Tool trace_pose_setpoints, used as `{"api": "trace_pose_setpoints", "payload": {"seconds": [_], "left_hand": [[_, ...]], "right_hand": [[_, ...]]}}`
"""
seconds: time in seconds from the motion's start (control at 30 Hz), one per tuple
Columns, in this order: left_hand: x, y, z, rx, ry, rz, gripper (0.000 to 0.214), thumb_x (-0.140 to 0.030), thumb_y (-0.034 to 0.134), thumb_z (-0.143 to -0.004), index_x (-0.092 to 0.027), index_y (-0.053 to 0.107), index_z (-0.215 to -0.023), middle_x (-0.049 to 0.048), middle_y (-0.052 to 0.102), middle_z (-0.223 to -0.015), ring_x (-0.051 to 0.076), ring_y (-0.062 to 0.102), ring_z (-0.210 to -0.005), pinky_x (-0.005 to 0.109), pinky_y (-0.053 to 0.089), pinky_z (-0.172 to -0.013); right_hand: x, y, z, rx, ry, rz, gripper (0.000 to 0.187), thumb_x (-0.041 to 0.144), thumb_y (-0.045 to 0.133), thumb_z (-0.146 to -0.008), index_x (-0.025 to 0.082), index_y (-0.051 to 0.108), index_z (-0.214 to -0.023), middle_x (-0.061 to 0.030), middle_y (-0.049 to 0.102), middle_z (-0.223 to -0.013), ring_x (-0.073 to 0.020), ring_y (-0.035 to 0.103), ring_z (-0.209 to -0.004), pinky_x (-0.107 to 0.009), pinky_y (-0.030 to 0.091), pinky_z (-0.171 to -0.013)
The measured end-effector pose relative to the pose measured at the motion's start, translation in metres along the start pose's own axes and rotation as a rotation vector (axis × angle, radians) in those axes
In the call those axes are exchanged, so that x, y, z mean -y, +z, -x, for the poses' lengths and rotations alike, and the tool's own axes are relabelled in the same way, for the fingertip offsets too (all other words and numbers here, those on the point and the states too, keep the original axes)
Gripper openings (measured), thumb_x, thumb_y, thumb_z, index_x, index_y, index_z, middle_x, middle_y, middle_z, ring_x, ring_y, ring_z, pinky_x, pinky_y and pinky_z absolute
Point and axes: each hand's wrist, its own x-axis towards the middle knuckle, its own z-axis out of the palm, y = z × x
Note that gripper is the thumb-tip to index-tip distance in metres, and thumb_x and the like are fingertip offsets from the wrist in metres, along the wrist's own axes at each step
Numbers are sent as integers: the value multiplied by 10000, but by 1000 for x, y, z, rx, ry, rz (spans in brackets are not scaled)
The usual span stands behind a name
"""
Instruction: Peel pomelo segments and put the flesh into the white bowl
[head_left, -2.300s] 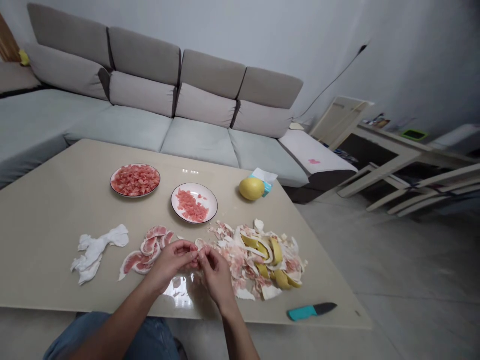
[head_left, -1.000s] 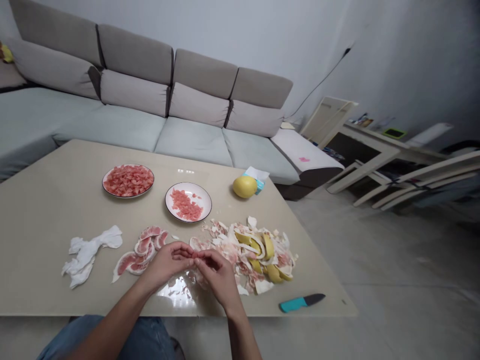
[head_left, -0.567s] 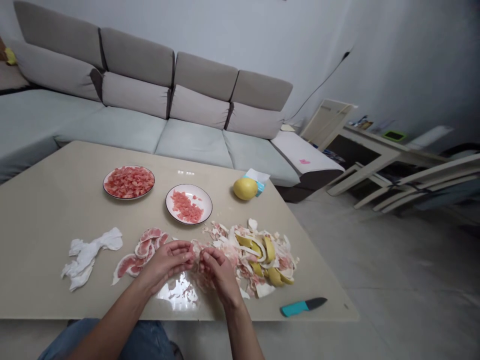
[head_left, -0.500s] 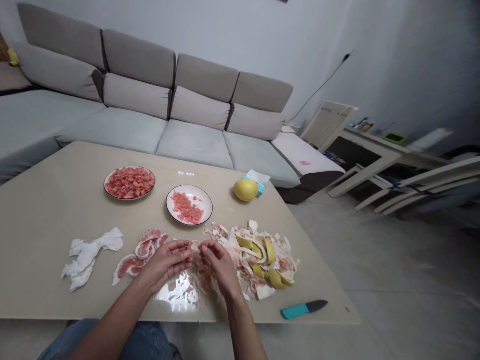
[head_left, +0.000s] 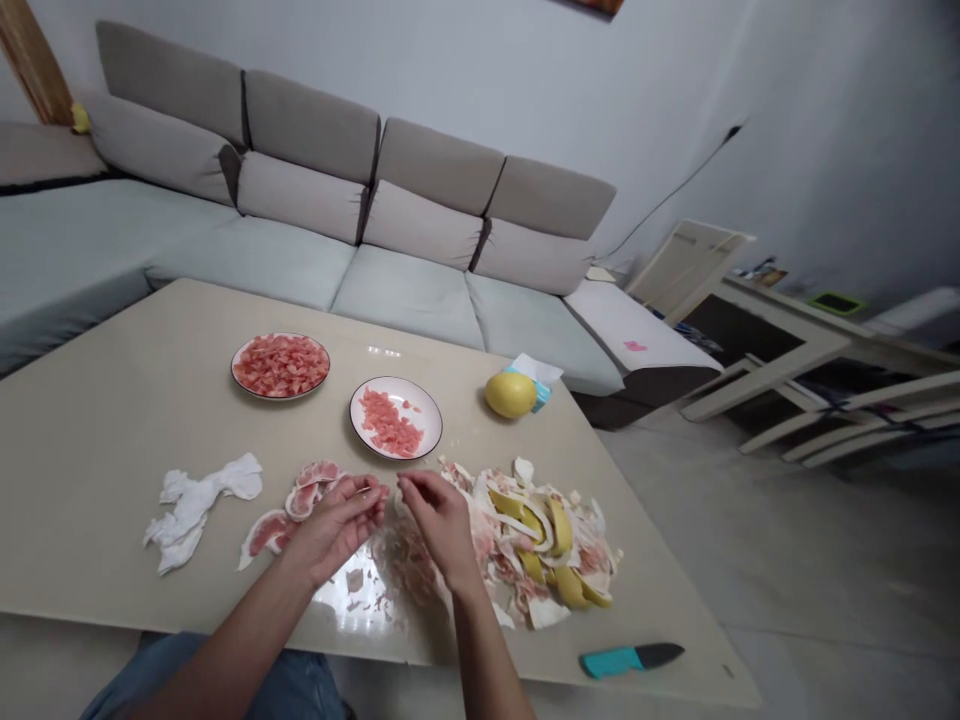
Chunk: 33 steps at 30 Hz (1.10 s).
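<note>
My left hand [head_left: 337,528] is closed, palm turned up, its thumb and fingers pinching a small piece of pomelo that the fingers mostly hide. Close on its right, my right hand [head_left: 441,522] is pinched, thumb against forefinger; whatever it holds is too small to make out. Behind my left hand lie peeled-off pomelo segments [head_left: 306,492] with pink flesh and white skin. A heap of pomelo peel [head_left: 559,525] and membrane scraps spreads to the right of my right hand. Beyond the hands, a white plate [head_left: 429,420] carries some pink pomelo flesh [head_left: 390,425].
A fuller plate [head_left: 321,385] of pink flesh stands at the back left. A whole yellow pomelo [head_left: 510,395] rests against a tissue pack [head_left: 541,385]. Crumpled tissue [head_left: 199,510] lies at the left, a teal-handled knife [head_left: 634,658] near the right front edge. A sofa [head_left: 420,285] stands behind the table.
My view has shifted, so the table's things appear slightly further right. The hands remain close together, and the pink piece at my left fingertips shows less than before.
</note>
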Motion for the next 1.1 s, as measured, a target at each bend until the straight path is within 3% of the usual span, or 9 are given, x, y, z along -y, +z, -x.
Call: {"api": "trace_pose_setpoints", "payload": {"seconds": [0.13,0.37,0.5,0.63,0.77,0.9,1.1], "left_hand": [[2,4,3,-18,49,-78,305,-69,748,-717,-138,629,-989,54,681,-854,112,663,-753,196,548,-738],[3,10,7,-5,123,-255,266,-185,816,-653,-156,663,-869,27,675,-877,125,648,-832,225,511,-807],[4,10,6,-8,239,-448,245,-249,813,-651,-152,670,-824,28,665,-834,148,628,-828,240,490,-782],[7,10,5,-20,311,-575,228,-269,802,-660,-147,671,-802,42,668,-837,170,622,-843,270,481,-805],[10,11,6,1,255,-492,227,-273,791,-679,-146,670,-823,36,661,-828,151,617,-809,253,486,-765],[11,13,8,7,161,-431,256,-272,815,-652,-142,679,-825,30,666,-791,135,620,-763,226,492,-713],[10,11,8,119,182,-482,256,-248,791,-692,-149,706,-913,61,698,-912,163,628,-895,254,485,-830]], "right_hand": [[11,1,32,47,98,-129,167,314,624,-823,198,730,-881,-68,720,-878,-204,648,-812,-317,500,-747],[10,8,32,-15,164,-188,182,348,677,-778,169,699,-799,-48,695,-765,-179,612,-705,-279,479,-663],[9,7,35,-18,126,-78,170,314,635,-807,170,655,-719,-16,635,-677,-156,555,-637,-254,424,-601],[12,13,43,-105,28,91,139,235,586,-828,192,595,-696,8,565,-657,-144,507,-619,-250,389,-591],[13,16,54,-115,-89,203,134,196,541,-854,205,578,-726,-4,563,-714,-154,516,-673,-265,392,-643],[13,11,60,-130,-111,224,134,189,536,-867,206,568,-737,-8,574,-718,-151,524,-665,-263,395,-640],[12,5,62,-175,-155,220,130,172,518,-877,200,560,-758,-6,575,-729,-145,527,-667,-253,398,-630]]}}
